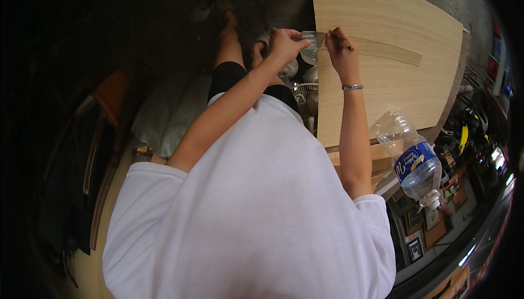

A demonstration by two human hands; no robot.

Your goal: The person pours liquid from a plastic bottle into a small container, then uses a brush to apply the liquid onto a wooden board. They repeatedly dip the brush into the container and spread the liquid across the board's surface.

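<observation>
My left hand (286, 47) is closed in a pinch on the end of a clear, flat plastic strip (392, 52). That end sticks out past the left edge of a light wooden board (382, 12); the rest appears to run under my right hand and across the board. Over the board's left edge, my right hand (343, 54) is closed around a thin, dark pen-like tool (349, 47). Its fingertips are beside the strip, close to the left hand. The tool's tip is too small to make out.
A large clear plastic bottle (409, 154) with a blue label lies beside my right forearm, at the board's near edge. Below the board's left edge are a fan-like wire cage (305, 93) and some clear containers. Grey plastic sheeting (172, 111) lies left. Clutter fills the far right.
</observation>
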